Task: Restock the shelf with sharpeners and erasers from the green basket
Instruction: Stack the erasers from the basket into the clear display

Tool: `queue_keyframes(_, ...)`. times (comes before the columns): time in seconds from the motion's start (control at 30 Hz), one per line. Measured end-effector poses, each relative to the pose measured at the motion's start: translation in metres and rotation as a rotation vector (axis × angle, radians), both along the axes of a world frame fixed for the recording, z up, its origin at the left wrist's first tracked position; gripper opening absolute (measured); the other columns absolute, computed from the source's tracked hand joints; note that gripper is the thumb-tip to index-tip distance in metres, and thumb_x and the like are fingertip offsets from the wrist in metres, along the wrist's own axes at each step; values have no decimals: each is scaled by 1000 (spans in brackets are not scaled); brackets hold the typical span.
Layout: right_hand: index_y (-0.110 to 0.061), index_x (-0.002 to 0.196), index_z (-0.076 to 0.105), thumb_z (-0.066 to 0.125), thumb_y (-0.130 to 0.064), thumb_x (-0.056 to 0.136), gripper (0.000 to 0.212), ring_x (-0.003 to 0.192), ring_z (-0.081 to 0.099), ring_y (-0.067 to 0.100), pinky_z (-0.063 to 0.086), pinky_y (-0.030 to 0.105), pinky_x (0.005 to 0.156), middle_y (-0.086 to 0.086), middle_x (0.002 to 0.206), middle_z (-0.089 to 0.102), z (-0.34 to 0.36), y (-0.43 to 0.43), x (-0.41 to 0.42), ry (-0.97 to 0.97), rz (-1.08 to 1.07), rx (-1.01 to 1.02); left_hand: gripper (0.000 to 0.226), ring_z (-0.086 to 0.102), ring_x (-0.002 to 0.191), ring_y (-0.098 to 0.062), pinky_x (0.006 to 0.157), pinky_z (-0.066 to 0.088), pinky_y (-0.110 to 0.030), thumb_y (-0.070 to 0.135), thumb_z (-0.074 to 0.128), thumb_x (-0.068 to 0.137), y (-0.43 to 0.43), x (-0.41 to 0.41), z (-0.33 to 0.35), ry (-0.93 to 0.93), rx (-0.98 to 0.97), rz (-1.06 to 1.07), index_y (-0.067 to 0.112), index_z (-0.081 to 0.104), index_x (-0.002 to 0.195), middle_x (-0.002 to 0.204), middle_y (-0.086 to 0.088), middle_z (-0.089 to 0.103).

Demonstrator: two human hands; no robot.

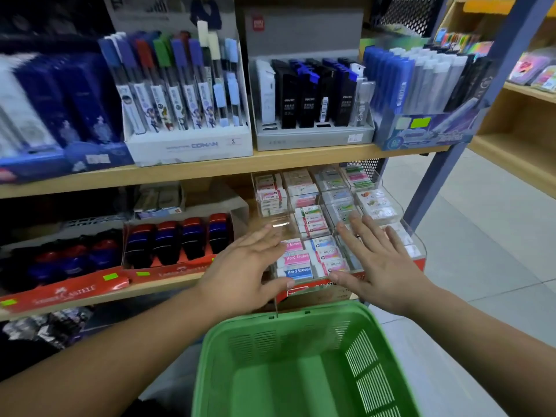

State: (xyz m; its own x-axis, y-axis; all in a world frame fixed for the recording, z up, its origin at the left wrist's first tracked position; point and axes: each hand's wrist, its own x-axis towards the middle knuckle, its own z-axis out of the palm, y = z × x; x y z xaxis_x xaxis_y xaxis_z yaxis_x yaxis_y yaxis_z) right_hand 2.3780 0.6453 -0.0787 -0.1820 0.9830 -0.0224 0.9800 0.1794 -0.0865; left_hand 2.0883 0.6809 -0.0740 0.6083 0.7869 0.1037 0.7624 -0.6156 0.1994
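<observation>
"Hard Eraser" erasers (296, 264) sit beside "Faber-Castell" sharpeners (177, 239).

Single head-worn view, forward and down, close over shelf (210, 168) and hands.

lower shelf (168, 283) | clear eraser rack (272, 221) stands on it | red sharpener tray (180, 267) just left of rack (a second, blurred, further left)

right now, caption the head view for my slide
Open left hand and right hand spread over the clear acrylic tiered eraser display, green plastic slotted basket below.
</observation>
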Motion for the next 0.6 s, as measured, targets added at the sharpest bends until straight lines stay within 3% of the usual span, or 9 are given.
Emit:
queue_keyframes(0.13, -34, 161, -23, 2, -96, 74, 111, 152, -35, 10, -18, 40, 125, -10, 166, -35, -1, 0, -1, 6, -2, -5, 81, 14, 158, -13, 129, 22, -40, 76, 46, 92, 0, 2, -2, -18, 5, -3, 26, 43, 156, 164, 4, 35)
queue_keyframes(0.37, -30, 164, -13, 14, -101, 68, 123, 156, -25, 11, -12, 37, 127, -10, 168, -26, -1, 2, 3, 98, -17, 0, 77, 19, 157, -14, 129, 14, -40, 73, 45, 92, -3, 5, 0, 23, 60, -2, 27, 45, 154, 163, 4, 37)
queue_keyframes(0.47, -29, 166, -2, 34, -103, 67, 128, 160, -6, 14, -1, 35, 128, -7, 174, -5, 10, 0, 11, 159, -40, 44, 79, 26, 155, -17, 129, 12, -42, 73, 48, 90, -2, 11, 6, 8, 86, -11, 30, 43, 156, 165, 3, 35)
queue_keyframes(0.6, -23, 163, 31, 76, -74, 72, 114, 151, 33, 19, 29, 35, 121, -3, 166, 36, 24, -19, 32, 221, -215, 205, 84, 31, 152, -21, 127, 24, -44, 74, 48, 87, 2, 36, 12, -23, 39, -22, 28, 41, 157, 164, 1, 37)
